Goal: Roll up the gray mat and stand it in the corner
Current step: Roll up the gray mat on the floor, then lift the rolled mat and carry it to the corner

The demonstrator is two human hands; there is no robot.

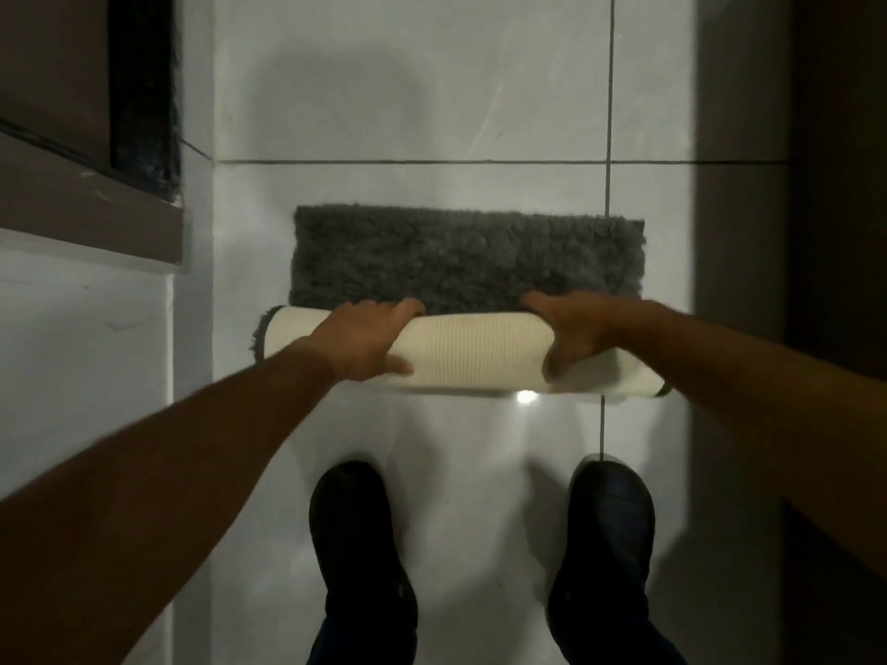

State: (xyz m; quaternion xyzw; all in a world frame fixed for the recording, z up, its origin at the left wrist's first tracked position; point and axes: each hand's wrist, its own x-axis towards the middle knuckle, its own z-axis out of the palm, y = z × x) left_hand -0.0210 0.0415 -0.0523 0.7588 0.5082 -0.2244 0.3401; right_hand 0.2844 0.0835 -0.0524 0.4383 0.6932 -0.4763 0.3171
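The gray mat (461, 256) lies on the white tiled floor, its near part wound into a roll that shows the cream backing (475, 350). A flat strip of shaggy gray pile stretches beyond the roll. My left hand (365, 340) grips the roll left of its middle, fingers curled over the top and thumb on the near side. My right hand (571, 328) grips it right of the middle in the same way. The roll's two ends stick out past both hands.
My two black shoes (357, 535) (607, 535) stand on the tiles just behind the roll. A brown ledge and dark opening (139, 88) sit at the upper left beside a white wall. A dark panel (835, 232) runs along the right side.
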